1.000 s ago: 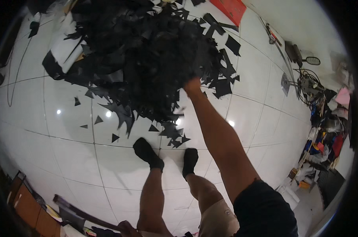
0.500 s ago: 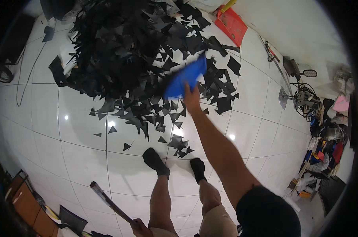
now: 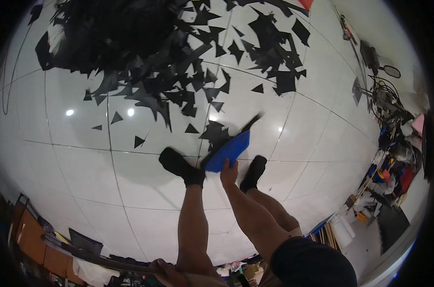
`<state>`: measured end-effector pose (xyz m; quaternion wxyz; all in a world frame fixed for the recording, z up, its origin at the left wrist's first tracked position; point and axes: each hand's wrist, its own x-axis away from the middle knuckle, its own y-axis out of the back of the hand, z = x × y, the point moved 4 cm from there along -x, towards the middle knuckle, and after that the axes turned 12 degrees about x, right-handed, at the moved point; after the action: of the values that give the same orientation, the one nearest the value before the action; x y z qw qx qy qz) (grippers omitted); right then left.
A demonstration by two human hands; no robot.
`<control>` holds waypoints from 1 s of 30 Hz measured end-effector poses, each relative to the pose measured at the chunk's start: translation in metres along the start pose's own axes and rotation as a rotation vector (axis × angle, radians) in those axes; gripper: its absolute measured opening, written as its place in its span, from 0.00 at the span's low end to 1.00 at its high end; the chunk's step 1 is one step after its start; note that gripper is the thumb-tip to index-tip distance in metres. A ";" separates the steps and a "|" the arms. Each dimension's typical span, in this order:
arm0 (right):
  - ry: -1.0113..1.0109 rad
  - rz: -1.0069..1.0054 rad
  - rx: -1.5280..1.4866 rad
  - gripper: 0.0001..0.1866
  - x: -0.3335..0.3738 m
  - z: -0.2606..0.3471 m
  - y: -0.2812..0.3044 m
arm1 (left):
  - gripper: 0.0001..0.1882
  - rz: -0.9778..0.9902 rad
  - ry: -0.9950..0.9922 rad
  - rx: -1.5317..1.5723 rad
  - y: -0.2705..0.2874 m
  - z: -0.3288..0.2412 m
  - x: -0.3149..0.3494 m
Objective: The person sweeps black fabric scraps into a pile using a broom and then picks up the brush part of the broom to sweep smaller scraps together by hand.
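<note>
Right hand (image 3: 229, 173) grips a blue dustpan (image 3: 230, 150) at centre, between two black socks (image 3: 180, 166); black scraps (image 3: 131, 43) heap at eleven o'clock on white tiles (image 3: 83, 158).

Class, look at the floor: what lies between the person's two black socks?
In the head view, the blue dustpan, held in the right hand, with black scraps on its front, lies between the socks.

Your view's bright and evenly lit; overhead lamps glare off the glossy floor tiles (image 3: 83, 138). Heavy fisheye bending, black vignette, slight motion blur mid-frame.
</note>
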<state>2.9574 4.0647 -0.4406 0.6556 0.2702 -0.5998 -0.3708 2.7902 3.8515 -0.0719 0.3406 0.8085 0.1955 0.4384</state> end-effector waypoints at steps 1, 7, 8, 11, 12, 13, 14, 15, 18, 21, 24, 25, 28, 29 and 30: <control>-0.079 -0.084 -0.071 0.20 0.001 0.016 -0.011 | 0.14 0.002 0.018 0.030 -0.001 -0.007 -0.004; 0.219 0.049 -0.354 0.20 -0.040 0.335 -0.067 | 0.13 0.012 -0.186 -0.061 0.055 0.091 -0.061; 0.371 -0.077 -0.331 0.17 -0.105 0.397 -0.048 | 0.14 0.155 -0.177 0.071 0.038 0.090 -0.073; 0.837 -0.094 0.395 0.14 -0.096 0.576 -0.049 | 0.14 0.058 -0.277 0.023 0.016 -0.007 -0.050; 0.763 0.009 0.192 0.13 -0.063 0.601 -0.042 | 0.14 0.007 -0.151 0.056 0.022 -0.011 -0.045; 0.594 0.096 -0.188 0.15 -0.030 0.605 -0.032 | 0.14 -0.038 -0.028 0.090 0.027 -0.011 -0.040; 0.404 0.180 -0.564 0.17 0.005 0.603 -0.017 | 0.14 -0.018 -0.129 0.080 0.039 0.020 -0.047; 0.540 0.197 -0.543 0.19 0.017 0.594 -0.002 | 0.15 -0.020 -0.150 0.129 0.038 0.034 -0.049; 0.604 -0.010 -0.076 0.23 -0.042 0.520 0.034 | 0.16 0.090 -0.122 0.204 0.014 0.026 -0.038; 0.329 0.109 -0.252 0.23 -0.061 0.411 0.056 | 0.16 0.149 -0.114 0.126 0.005 0.004 -0.022; 0.211 0.267 -0.311 0.26 -0.108 0.264 0.105 | 0.17 0.239 -0.004 0.052 -0.003 -0.009 -0.007; 0.072 0.255 -0.317 0.27 -0.134 0.206 0.130 | 0.17 0.264 -0.064 -0.016 -0.008 -0.012 -0.004; -0.192 0.149 -0.266 0.27 -0.168 0.096 0.208 | 0.16 0.184 -0.166 -0.141 -0.010 0.018 -0.003; -0.210 0.119 -0.200 0.25 -0.182 0.073 0.225 | 0.15 0.099 -0.161 -0.119 -0.004 0.032 -0.001; -0.294 0.103 -0.180 0.24 -0.196 0.044 0.240 | 0.13 0.100 -0.228 -0.276 -0.011 0.006 0.009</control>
<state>2.9522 4.3667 -0.3581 0.6004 0.1222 -0.6666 -0.4246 2.8002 3.8621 -0.0772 0.4461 0.8072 0.0530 0.3830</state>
